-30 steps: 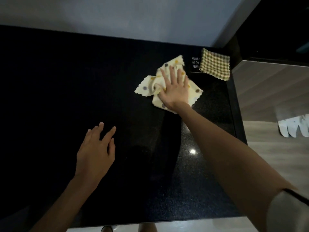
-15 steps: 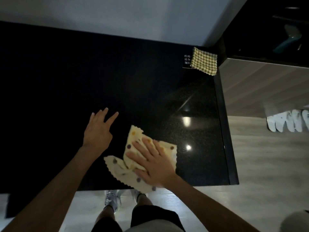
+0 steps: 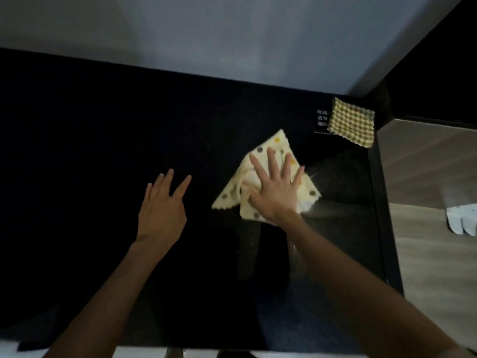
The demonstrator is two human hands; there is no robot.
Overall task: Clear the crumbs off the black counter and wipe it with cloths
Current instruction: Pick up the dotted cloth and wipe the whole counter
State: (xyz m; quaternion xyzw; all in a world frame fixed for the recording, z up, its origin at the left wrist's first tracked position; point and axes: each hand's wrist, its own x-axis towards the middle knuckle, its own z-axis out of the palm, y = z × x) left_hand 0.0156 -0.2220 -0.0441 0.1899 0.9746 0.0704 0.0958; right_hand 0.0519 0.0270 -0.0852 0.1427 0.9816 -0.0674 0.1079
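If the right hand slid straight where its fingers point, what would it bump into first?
Probably the grey wall. The right hand, flat on the spotted cloth, points across bare black counter toward it. The checked cloth lies off to the right of that line, likely missed.

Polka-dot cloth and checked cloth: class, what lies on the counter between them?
In the head view, a small black label with white print sits against the checked cloth, at its left edge; otherwise only bare black counter.
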